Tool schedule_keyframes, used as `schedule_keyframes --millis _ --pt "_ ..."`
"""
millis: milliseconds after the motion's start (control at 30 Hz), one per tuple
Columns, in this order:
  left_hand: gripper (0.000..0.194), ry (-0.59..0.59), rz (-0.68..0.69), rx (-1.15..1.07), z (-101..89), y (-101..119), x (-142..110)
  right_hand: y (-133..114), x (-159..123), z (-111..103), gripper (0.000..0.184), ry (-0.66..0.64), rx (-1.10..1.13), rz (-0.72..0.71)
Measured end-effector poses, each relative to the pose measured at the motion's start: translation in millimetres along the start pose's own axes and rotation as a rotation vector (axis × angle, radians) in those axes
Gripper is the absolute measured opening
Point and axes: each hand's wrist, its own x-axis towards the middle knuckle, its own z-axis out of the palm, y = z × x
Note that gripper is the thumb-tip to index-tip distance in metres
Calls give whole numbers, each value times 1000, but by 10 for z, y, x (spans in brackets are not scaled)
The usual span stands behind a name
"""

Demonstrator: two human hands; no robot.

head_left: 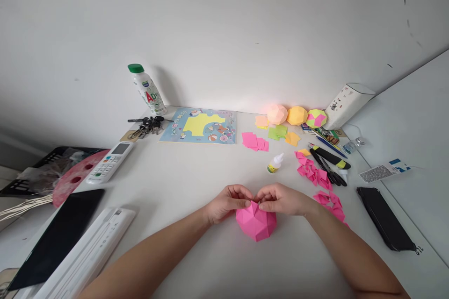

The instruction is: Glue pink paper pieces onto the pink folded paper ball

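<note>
A pink paper ball (256, 226) is close by, in the middle. The left hand (228, 203) and the right hand (280, 199) both pinch its top with fingers and thumbs, side by side. I cannot tell if the ball rests on the white surface (157, 182). To the right is a long black case (386, 219). Past the hands, folded pink bits (310, 170) lie beside some pens (324, 166). A little white bottle (275, 163) stands near them. Farther away are flat pink papers (250, 140). By the wall (224, 32), three paper balls (297, 115) sit in a row: peach, orange, then green and pink.
</note>
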Motion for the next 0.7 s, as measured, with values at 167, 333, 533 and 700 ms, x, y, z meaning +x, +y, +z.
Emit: schedule_keyframes --millis 167,333,533,700 --pt "20 -17 12 6 1 -10 5 -6 -22 -36 28 4 -4 20" --pt "21 -9 5 26 -3 -13 6 -52 -58 -36 22 21 -55 17" --pt "21 -4 -2 29 5 -2 1 -71 -96 -41 25 43 -93 20" --pt "20 -6 1 24 15 7 -5 -106 -111 -36 30 34 -128 12"
